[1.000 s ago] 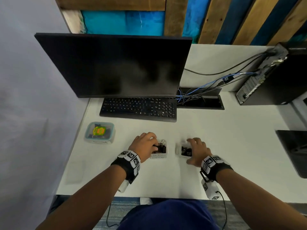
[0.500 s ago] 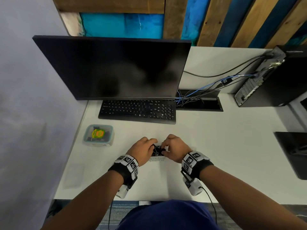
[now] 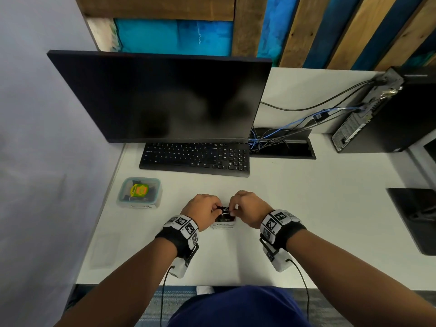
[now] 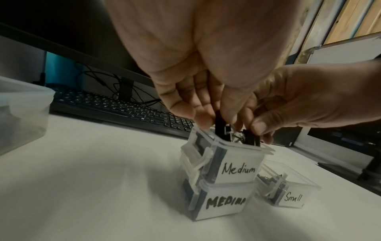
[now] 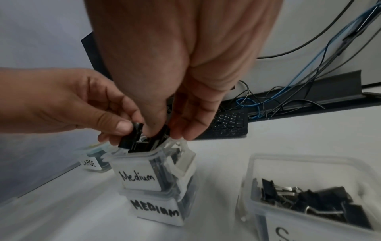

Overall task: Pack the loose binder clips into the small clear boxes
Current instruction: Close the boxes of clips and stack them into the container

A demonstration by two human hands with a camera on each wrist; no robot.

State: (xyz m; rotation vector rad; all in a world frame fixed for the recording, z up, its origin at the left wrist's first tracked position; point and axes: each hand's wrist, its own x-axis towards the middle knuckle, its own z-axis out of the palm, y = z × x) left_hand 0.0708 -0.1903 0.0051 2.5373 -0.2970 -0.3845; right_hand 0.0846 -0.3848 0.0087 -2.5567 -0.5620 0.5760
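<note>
Two small clear boxes stand stacked near the desk's front, the upper one [image 4: 239, 168] labelled "Medium" with no lid on, the lower one [image 4: 224, 205] labelled "MEDIUM". Both hands meet over the upper box [image 3: 223, 224]. My left hand [image 5: 125, 135] pinches a black binder clip [image 5: 132, 138] at the box's mouth. My right hand [image 4: 257, 132] pinches another black clip [image 4: 250, 138] beside it. Just to the right, an open box [image 5: 299, 157] labelled "Small" holds several black clips [image 5: 309, 197]. In the head view my right hand [image 3: 233, 208] hides that box.
A lidded clear tub [image 3: 139, 205] labelled "LARGE" sits to the left. Behind the hands are a black keyboard [image 3: 195, 159] and a dark monitor [image 3: 160, 97]. Cables [image 3: 278, 138] and a PC tower [image 3: 389, 114] lie at the back right.
My right hand has left the Small box and moved left to join my left hand over the Medium box. Both hands now pinch clips at its mouth.
</note>
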